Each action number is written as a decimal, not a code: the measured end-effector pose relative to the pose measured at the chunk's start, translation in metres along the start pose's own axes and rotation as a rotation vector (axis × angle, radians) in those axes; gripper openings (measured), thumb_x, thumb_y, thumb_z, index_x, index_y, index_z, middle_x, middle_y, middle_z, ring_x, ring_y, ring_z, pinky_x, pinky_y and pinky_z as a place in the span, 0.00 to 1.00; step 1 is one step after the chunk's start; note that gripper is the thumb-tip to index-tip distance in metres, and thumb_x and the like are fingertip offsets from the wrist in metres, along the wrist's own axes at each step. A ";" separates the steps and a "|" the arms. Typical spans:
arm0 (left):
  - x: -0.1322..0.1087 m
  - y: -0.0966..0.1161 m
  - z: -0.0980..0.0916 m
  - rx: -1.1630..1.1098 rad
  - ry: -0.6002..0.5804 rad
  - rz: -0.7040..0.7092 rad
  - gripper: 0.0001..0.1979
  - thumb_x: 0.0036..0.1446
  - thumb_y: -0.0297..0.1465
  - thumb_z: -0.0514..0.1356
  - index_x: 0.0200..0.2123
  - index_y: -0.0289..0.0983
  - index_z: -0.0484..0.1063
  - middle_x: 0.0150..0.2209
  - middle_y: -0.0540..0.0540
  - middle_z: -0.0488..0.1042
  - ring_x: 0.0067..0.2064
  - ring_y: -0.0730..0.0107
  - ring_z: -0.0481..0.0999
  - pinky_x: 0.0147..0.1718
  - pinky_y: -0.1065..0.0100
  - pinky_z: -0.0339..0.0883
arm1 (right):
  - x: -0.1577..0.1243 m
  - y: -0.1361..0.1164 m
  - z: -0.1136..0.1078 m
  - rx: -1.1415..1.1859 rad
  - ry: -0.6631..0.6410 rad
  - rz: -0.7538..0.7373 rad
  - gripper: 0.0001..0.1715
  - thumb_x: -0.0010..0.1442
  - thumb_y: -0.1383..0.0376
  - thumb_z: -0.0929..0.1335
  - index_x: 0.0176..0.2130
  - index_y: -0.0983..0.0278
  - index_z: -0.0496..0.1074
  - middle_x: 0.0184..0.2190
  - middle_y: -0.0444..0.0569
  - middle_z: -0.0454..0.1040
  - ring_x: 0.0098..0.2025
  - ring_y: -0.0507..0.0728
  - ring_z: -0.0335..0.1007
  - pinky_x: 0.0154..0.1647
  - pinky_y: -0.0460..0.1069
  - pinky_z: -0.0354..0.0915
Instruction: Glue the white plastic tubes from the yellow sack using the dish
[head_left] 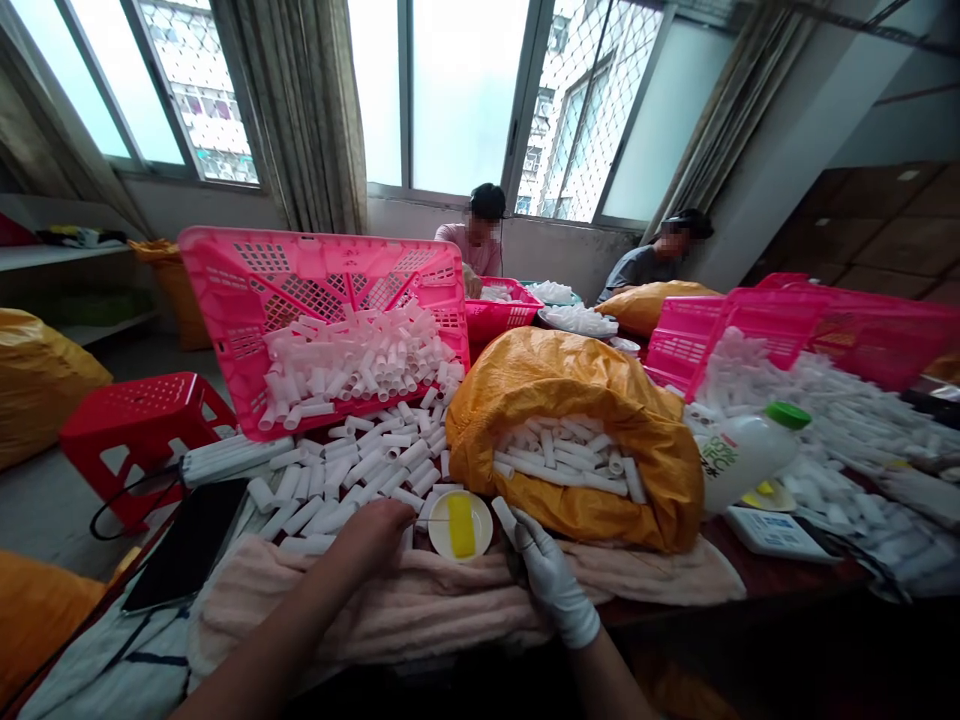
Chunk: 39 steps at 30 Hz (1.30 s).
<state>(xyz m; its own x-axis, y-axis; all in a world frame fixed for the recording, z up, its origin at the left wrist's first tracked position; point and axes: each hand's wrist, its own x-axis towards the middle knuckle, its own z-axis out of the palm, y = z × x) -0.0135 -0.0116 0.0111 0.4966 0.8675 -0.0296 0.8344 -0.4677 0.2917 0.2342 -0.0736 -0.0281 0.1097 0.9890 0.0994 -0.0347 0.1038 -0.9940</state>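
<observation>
Holds a stick (430, 519) in left grip (384, 528) at the pad (462, 527), a tube (504, 517) in right grip (544, 562). Apparently loads the stick; next calls for steadying the tube.

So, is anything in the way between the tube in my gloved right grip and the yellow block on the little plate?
Nothing loose that I can see: only the bare right side of the little plate lies between the white tube in your right grip and the yellow block.
</observation>
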 end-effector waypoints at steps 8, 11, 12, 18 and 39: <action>0.011 -0.014 0.015 -0.015 0.075 0.117 0.21 0.46 0.19 0.49 0.40 0.43 0.72 0.34 0.48 0.71 0.39 0.69 0.68 0.40 0.69 0.60 | 0.047 -0.007 0.003 -0.483 -0.199 -0.293 0.18 0.59 0.63 0.61 0.49 0.61 0.67 0.48 0.50 0.68 0.52 0.58 0.61 0.58 0.57 0.52; 0.015 -0.018 0.021 -0.025 0.099 0.164 0.21 0.48 0.19 0.48 0.40 0.42 0.72 0.33 0.47 0.71 0.38 0.69 0.68 0.39 0.68 0.61 | 0.055 -0.001 0.010 -0.473 -0.241 -0.322 0.16 0.59 0.64 0.60 0.46 0.61 0.68 0.46 0.49 0.69 0.48 0.57 0.64 0.55 0.55 0.57; 0.015 -0.019 0.022 -0.027 0.103 0.174 0.21 0.48 0.19 0.48 0.39 0.42 0.72 0.33 0.47 0.71 0.37 0.69 0.68 0.39 0.68 0.61 | 0.056 0.000 0.012 -0.452 -0.230 -0.311 0.15 0.59 0.64 0.60 0.45 0.61 0.68 0.44 0.49 0.70 0.47 0.56 0.65 0.54 0.54 0.58; 0.015 -0.018 0.022 -0.041 0.107 0.162 0.19 0.50 0.20 0.49 0.39 0.43 0.72 0.32 0.47 0.70 0.37 0.69 0.68 0.38 0.68 0.60 | 0.056 0.000 0.027 -0.366 -0.148 -0.243 0.15 0.60 0.63 0.57 0.40 0.60 0.70 0.38 0.47 0.72 0.41 0.55 0.68 0.47 0.52 0.65; 0.009 -0.013 0.021 -0.030 0.115 0.176 0.18 0.49 0.22 0.51 0.42 0.42 0.70 0.33 0.47 0.68 0.37 0.68 0.65 0.38 0.67 0.57 | 0.035 -0.002 0.006 -0.726 -0.305 -0.493 0.14 0.59 0.69 0.60 0.43 0.61 0.69 0.44 0.52 0.67 0.46 0.58 0.64 0.49 0.54 0.63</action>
<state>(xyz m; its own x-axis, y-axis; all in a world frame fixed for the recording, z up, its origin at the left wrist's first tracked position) -0.0146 -0.0017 -0.0130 0.6016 0.7875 0.1334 0.7292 -0.6097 0.3108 0.2323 -0.0390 -0.0220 -0.3231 0.8464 0.4233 0.5880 0.5300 -0.6110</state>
